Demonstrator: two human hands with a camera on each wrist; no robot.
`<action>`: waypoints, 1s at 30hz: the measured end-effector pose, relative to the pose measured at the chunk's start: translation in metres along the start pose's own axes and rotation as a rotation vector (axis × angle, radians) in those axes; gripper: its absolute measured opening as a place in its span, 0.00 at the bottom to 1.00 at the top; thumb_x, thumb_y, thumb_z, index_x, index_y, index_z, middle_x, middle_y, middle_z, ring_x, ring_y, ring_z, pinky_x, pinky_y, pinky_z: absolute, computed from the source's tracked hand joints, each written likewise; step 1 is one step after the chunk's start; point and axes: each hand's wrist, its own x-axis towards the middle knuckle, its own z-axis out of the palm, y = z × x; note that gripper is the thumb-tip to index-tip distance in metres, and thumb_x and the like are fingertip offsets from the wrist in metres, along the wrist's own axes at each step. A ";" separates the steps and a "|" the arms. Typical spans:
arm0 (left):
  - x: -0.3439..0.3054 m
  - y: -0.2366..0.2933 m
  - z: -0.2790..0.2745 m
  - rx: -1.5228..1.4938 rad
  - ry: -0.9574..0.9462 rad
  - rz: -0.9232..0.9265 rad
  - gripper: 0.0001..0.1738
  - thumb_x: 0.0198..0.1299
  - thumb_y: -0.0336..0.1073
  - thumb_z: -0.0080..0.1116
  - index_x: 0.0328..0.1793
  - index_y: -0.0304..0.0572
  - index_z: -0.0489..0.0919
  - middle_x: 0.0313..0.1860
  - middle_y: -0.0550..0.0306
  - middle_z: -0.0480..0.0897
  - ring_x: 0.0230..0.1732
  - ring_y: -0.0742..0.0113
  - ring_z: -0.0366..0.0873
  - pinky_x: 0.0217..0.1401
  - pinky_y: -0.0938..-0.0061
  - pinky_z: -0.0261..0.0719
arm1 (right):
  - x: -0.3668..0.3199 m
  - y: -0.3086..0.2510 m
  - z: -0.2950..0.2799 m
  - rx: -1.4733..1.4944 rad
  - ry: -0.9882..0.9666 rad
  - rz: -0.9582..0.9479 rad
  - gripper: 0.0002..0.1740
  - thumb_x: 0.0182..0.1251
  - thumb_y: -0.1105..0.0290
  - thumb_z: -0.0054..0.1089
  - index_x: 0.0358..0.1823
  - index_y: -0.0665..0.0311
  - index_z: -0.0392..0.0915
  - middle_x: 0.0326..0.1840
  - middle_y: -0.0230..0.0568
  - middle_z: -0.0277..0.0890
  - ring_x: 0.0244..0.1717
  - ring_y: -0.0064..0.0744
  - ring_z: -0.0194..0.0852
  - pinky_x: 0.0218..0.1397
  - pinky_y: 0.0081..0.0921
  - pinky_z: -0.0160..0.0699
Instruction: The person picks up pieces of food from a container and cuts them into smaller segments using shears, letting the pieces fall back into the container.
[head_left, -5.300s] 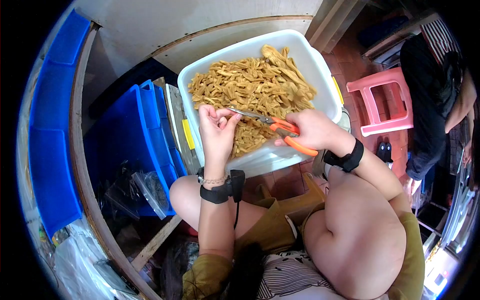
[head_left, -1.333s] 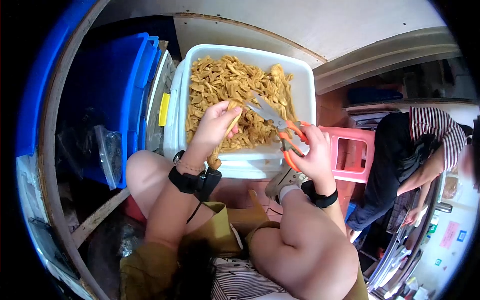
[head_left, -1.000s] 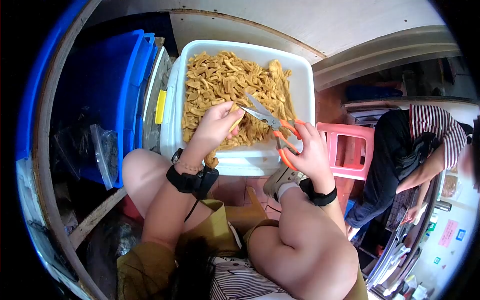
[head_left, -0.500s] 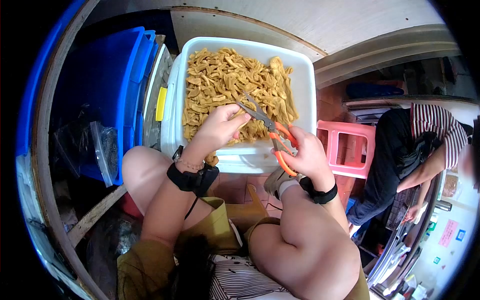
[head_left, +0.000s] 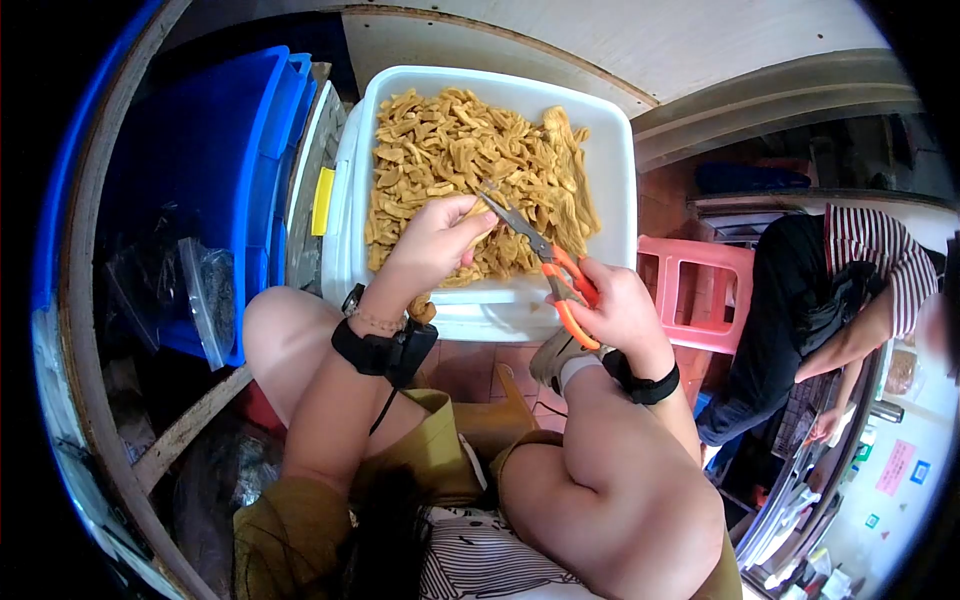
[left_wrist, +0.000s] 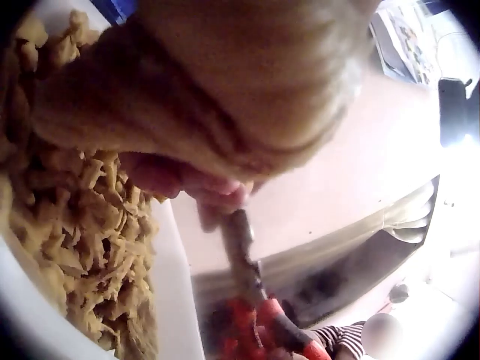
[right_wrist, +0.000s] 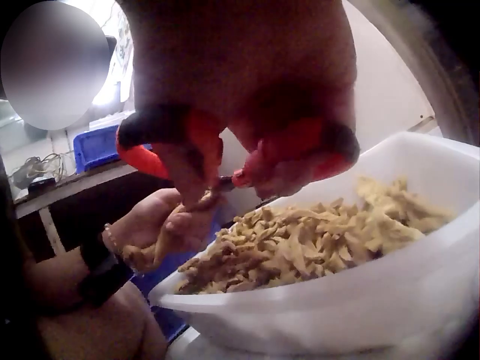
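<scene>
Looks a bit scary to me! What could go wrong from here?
The scissors reach right up to the left hand, so a slip might nick a finger. The long strip it pinches trails back toward the black wrist strap; if the hold loosens, it could drop outside the white tub.

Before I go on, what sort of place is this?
Probably a small food-preparation or workshop corner, though I can't be sure. A white tub holds a heap of yellowish-brown strips, blue bins are to its left, and a pink stool is on red floor tiles.
</scene>
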 end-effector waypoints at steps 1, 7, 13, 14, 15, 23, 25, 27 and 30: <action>0.000 0.001 0.000 0.001 0.000 0.000 0.12 0.69 0.40 0.54 0.40 0.38 0.78 0.20 0.71 0.68 0.20 0.83 0.67 0.23 0.83 0.68 | 0.000 0.000 0.000 0.021 -0.001 0.014 0.21 0.52 0.55 0.67 0.26 0.67 0.70 0.19 0.55 0.72 0.26 0.61 0.74 0.30 0.46 0.73; 0.002 -0.001 0.003 0.150 0.066 0.022 0.14 0.69 0.41 0.53 0.44 0.34 0.77 0.21 0.61 0.73 0.22 0.76 0.73 0.27 0.76 0.72 | -0.001 0.007 0.005 0.087 0.031 0.026 0.22 0.53 0.55 0.67 0.24 0.67 0.70 0.18 0.55 0.70 0.24 0.60 0.74 0.29 0.44 0.73; 0.002 -0.006 0.007 0.497 0.355 0.348 0.19 0.68 0.44 0.53 0.51 0.31 0.75 0.34 0.38 0.81 0.35 0.45 0.80 0.42 0.61 0.75 | -0.002 0.011 0.007 0.165 0.037 0.065 0.17 0.53 0.61 0.68 0.31 0.68 0.76 0.18 0.49 0.71 0.22 0.42 0.72 0.29 0.33 0.73; 0.004 -0.006 0.007 0.473 0.348 0.291 0.20 0.67 0.44 0.54 0.52 0.32 0.76 0.35 0.37 0.81 0.38 0.42 0.79 0.44 0.61 0.75 | -0.002 0.013 0.008 0.167 0.024 0.060 0.14 0.53 0.66 0.68 0.37 0.70 0.80 0.18 0.43 0.72 0.20 0.26 0.71 0.29 0.25 0.74; 0.004 -0.003 0.007 0.448 0.341 0.233 0.20 0.67 0.44 0.54 0.54 0.33 0.76 0.37 0.35 0.81 0.41 0.39 0.78 0.46 0.60 0.75 | -0.001 0.008 0.006 0.166 0.022 0.057 0.14 0.53 0.66 0.68 0.37 0.70 0.80 0.18 0.43 0.72 0.20 0.26 0.71 0.29 0.25 0.74; -0.005 0.015 0.015 0.398 0.082 0.144 0.17 0.67 0.42 0.55 0.53 0.37 0.79 0.38 0.34 0.81 0.42 0.42 0.79 0.49 0.62 0.76 | 0.004 -0.007 0.006 0.123 0.073 0.075 0.24 0.50 0.55 0.73 0.36 0.68 0.75 0.19 0.42 0.63 0.21 0.34 0.59 0.27 0.29 0.66; -0.005 0.016 0.015 0.427 0.073 0.156 0.17 0.66 0.42 0.55 0.53 0.37 0.80 0.38 0.34 0.81 0.42 0.42 0.80 0.49 0.62 0.76 | 0.003 -0.008 0.001 0.125 0.061 0.108 0.24 0.50 0.55 0.73 0.35 0.68 0.74 0.19 0.43 0.64 0.21 0.35 0.59 0.28 0.29 0.66; 0.000 0.007 0.015 0.385 0.087 0.122 0.15 0.68 0.40 0.56 0.55 0.38 0.80 0.26 0.61 0.76 0.27 0.75 0.71 0.33 0.76 0.72 | 0.002 -0.005 -0.002 0.126 0.048 0.144 0.24 0.50 0.55 0.73 0.35 0.68 0.74 0.19 0.43 0.64 0.21 0.36 0.59 0.28 0.29 0.66; 0.001 0.006 0.016 0.355 0.119 0.117 0.18 0.66 0.42 0.56 0.54 0.35 0.79 0.42 0.36 0.82 0.44 0.43 0.80 0.50 0.63 0.75 | 0.001 0.001 -0.001 0.020 0.073 0.111 0.24 0.49 0.51 0.69 0.32 0.65 0.71 0.23 0.50 0.72 0.27 0.55 0.75 0.30 0.42 0.73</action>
